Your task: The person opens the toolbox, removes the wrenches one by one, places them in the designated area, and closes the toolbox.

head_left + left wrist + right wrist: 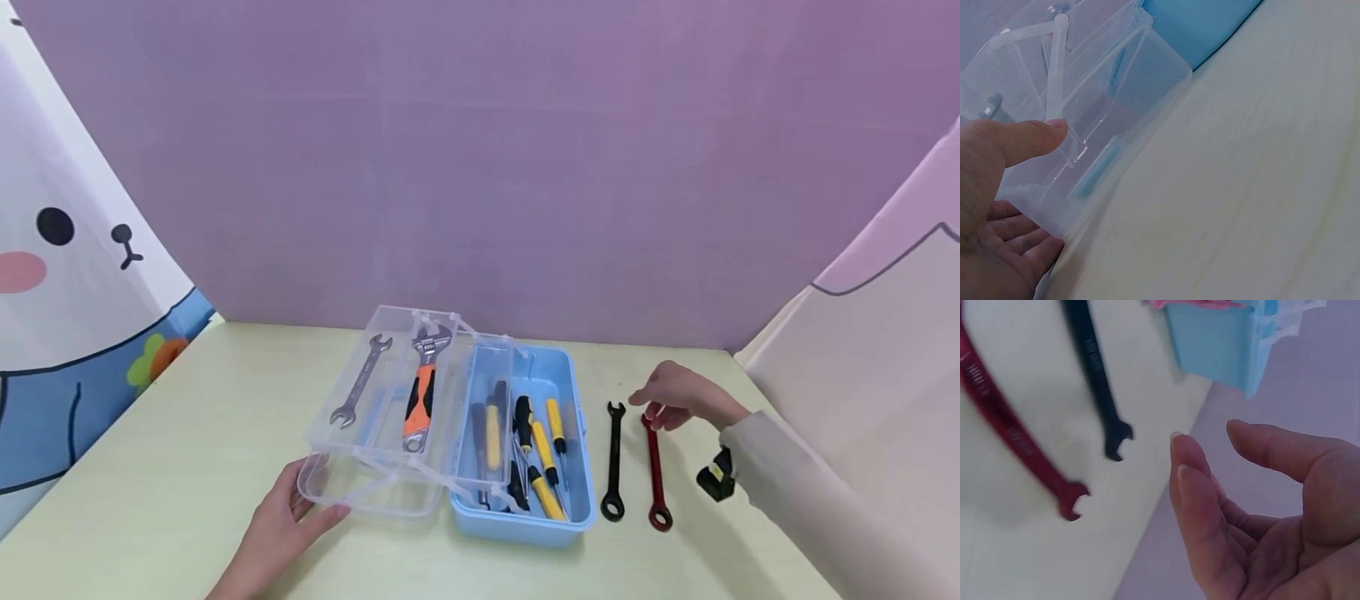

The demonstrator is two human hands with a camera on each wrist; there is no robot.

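My left hand [279, 521] is at the near left corner of the toolbox's clear plastic lid [371, 502], thumb and fingers on either side of it. A clear tray [341, 427] on the lid side carries a silver open-end wrench [362, 382] and an orange-handled adjustable wrench [422, 400]. My right hand [682, 395] hovers with nothing in it over the far end of a red combination wrench [657, 483], thumb and fingers apart. Beside that lies a black combination wrench [615, 462]. In the right wrist view, the open jaws of the red wrench [1016, 437] and black wrench [1094, 365] show.
A blue toolbox base [521, 531] stands mid-table, holding several screwdrivers [543, 450] with yellow and black handles, partly behind the clear tray. Thin white hinge arms link tray and base. A purple cloth wall [480, 183] rises behind the pale table [202, 442].
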